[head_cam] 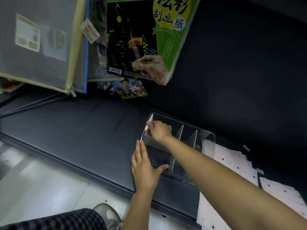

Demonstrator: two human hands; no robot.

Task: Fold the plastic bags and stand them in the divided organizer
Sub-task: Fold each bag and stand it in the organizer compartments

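In the organizer (206, 133), right hand (159, 131) pinches folded bag (150, 122)

My checked trousers (66, 219) are black and grey; the white sheets (232, 160) carry black dots; the mat (83, 130) is dark.

The divided organizer (208, 136) is clear, glossy plastic with rounded, light-catching rims; its upright dividers (176, 147) look like matt grey-green card or plastic, which one cannot be told. The folded bag (150, 122) pinched in the right hand (158, 131) is thin, whitish, smooth plastic. The unfolded bags (232, 161) at the right are pale, slightly crinkled film punched with small holes. The table surface (93, 130) is a dark, matt mat, faintly creased like cloth or leatherette. The zip pouch (38, 42) is translucent mesh-like fabric with yellow cloth edging. The scratch-paper pack (141, 39) is glossy printed card. The floor (41, 185) is smooth and shiny.
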